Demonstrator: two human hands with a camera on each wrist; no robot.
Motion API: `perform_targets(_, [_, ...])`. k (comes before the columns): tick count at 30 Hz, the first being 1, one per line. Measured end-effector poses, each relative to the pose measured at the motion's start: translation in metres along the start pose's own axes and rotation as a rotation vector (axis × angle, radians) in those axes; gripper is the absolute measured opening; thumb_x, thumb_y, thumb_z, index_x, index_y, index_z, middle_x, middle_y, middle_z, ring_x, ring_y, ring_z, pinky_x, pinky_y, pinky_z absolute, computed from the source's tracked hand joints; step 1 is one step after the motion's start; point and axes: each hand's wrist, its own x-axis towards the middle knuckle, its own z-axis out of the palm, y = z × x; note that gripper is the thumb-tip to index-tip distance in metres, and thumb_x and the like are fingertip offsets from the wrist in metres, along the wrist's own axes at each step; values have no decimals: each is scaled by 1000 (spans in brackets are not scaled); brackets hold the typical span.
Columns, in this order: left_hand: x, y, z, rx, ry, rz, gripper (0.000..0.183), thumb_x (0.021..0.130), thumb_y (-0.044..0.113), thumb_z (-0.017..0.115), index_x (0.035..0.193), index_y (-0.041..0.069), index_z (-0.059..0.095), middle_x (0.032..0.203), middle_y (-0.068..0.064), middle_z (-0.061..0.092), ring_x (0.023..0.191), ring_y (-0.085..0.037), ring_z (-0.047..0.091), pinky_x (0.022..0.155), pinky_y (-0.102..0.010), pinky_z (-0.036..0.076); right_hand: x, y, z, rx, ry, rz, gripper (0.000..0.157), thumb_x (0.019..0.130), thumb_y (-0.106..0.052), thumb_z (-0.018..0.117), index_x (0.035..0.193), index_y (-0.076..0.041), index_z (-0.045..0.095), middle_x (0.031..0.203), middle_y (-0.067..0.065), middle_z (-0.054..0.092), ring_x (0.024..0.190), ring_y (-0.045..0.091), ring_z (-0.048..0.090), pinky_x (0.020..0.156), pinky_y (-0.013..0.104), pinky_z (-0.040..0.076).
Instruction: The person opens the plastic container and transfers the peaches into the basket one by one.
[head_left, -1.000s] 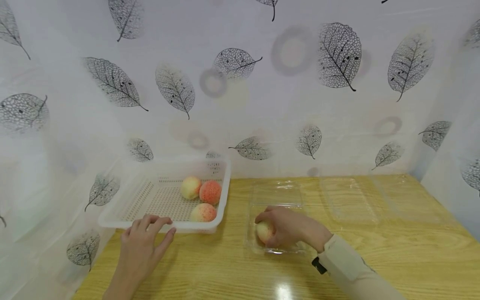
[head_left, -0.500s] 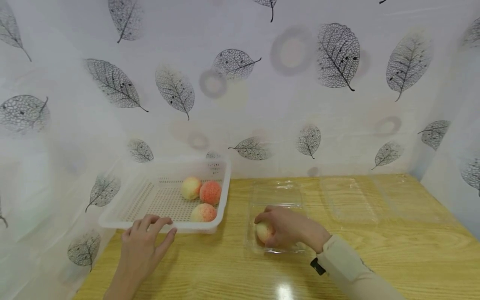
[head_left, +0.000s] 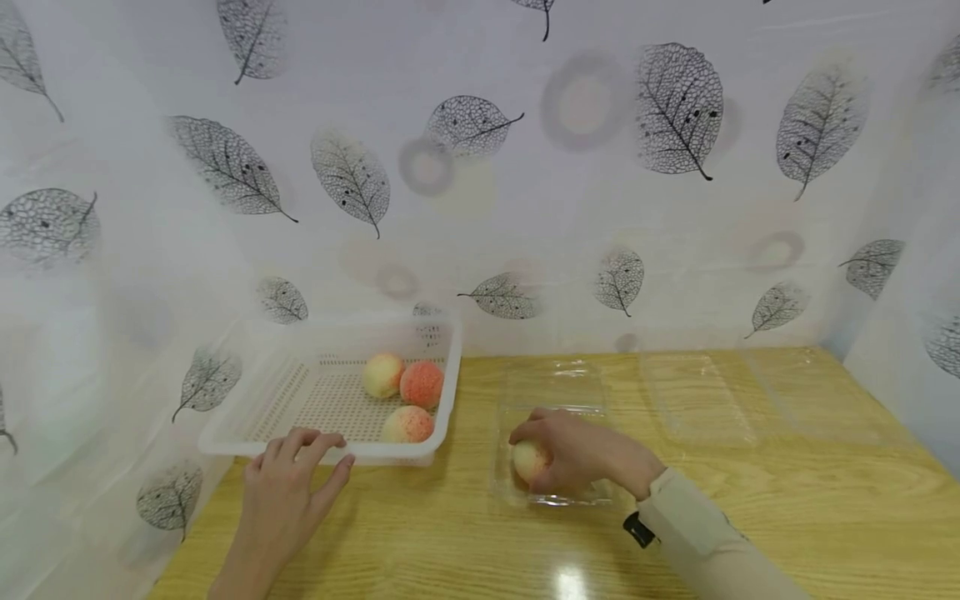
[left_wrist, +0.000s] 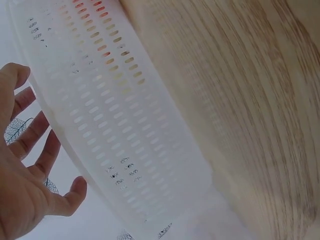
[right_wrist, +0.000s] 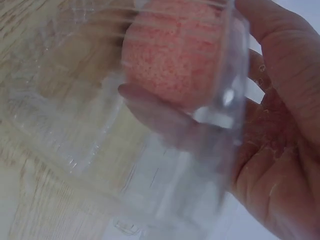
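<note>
My right hand (head_left: 573, 454) grips a yellow-and-red artificial peach (head_left: 528, 462) inside an open clear plastic clamshell box (head_left: 501, 479). In the right wrist view the peach's pink side (right_wrist: 175, 55) shows through the clear wall, with a finger of the hand against it. A white perforated plastic basket (head_left: 322, 400) stands at the left. Near its front rim is my left hand (head_left: 285, 483), fingers loosely bent and fingertips at the edge. The left wrist view has the left hand (left_wrist: 30, 155) beside the basket's slotted side (left_wrist: 115, 110).
Three peaches lie in the basket's right part: a pale one (head_left: 383, 375), a red one (head_left: 422, 384) and a speckled one (head_left: 408, 425). Two more clear boxes, one nearer (head_left: 697, 400) and one farther right (head_left: 817, 392), lie on the wooden table (head_left: 420, 533). A leaf-printed curtain (head_left: 555, 217) hangs behind.
</note>
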Motion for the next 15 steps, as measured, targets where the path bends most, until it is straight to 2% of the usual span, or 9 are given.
perform_targets(8, [1, 1, -1, 3, -3, -3, 27, 78, 27, 86, 102, 22, 73, 100, -6, 68, 85, -34, 64, 67, -62, 50, 3, 4, 1, -27, 45, -80, 52, 78, -25, 79, 127, -11, 70, 118, 4, 68, 93, 11, 59, 76, 25, 49])
perform_targets(15, [1, 1, 0, -2, 4, 2, 27, 79, 28, 85, 102, 21, 73, 100, -7, 68, 86, -35, 64, 68, -63, 50, 7, 3, -1, -39, 51, -85, 51, 79, -27, 76, 127, -12, 70, 118, 3, 68, 96, 12, 61, 80, 27, 52])
